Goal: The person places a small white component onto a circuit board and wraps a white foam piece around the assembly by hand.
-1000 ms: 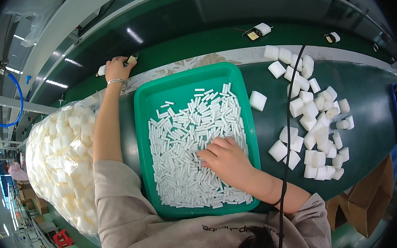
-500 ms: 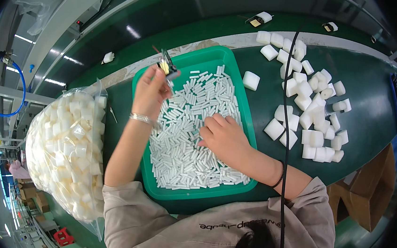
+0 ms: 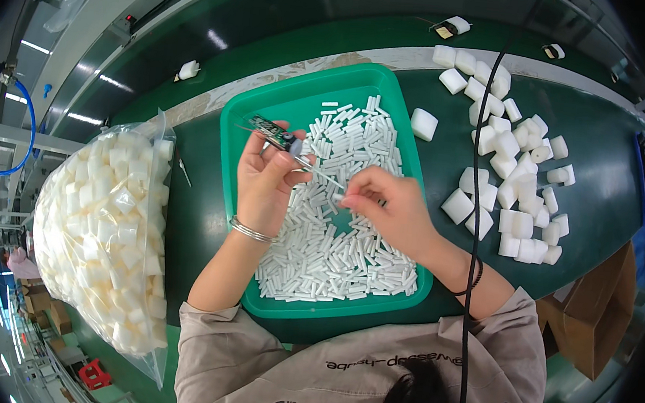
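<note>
The left hand pinches a small circuit board while the right hand pinches a white tube onto its lead, with the green tray beneath seemingly mostly unused.

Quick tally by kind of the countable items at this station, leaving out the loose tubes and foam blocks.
Green tray: 1
Clear bag of foam blocks: 1
Circuit board with leads, in left hand: 1
White tube, pinched in right hand: 1
Cardboard box: 1
Total: 5
</note>
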`<state>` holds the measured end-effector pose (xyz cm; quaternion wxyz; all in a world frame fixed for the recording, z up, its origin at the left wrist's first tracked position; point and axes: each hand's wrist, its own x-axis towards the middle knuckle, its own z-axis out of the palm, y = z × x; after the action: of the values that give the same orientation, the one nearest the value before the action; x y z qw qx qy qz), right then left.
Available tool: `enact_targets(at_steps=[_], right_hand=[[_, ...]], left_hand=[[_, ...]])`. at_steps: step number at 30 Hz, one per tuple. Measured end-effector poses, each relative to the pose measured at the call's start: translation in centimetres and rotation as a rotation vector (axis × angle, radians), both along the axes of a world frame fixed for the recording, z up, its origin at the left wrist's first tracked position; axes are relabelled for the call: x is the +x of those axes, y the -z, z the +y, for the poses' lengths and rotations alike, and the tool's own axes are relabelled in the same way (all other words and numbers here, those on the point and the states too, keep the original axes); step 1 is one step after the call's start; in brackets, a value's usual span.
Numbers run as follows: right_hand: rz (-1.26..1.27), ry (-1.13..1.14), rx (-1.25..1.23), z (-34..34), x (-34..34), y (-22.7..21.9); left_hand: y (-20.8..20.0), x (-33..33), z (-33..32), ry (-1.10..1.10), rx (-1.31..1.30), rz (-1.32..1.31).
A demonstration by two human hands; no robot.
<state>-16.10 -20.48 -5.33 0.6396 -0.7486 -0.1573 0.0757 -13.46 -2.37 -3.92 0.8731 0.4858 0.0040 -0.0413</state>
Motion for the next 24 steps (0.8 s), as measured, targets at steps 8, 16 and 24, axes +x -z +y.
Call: enact_targets(at_steps=[8,16,24], right_hand=[[0.106,0.021,0.247,-0.71,0.4,-0.33],[0.104,0.0,0.27,-0.78,0.37,-0.18],[0.007,0.065,0.242,-0.64,0.34,0.26]], left_hand=[[-0.49,-0.3,-0.38,-0.014,0.055,-0.006],[-0.23,-0.36,-0.31,-0.011,0.119,-0.031],[-1.0,-0.49,-1.05,0.169,0.353,-0.055]])
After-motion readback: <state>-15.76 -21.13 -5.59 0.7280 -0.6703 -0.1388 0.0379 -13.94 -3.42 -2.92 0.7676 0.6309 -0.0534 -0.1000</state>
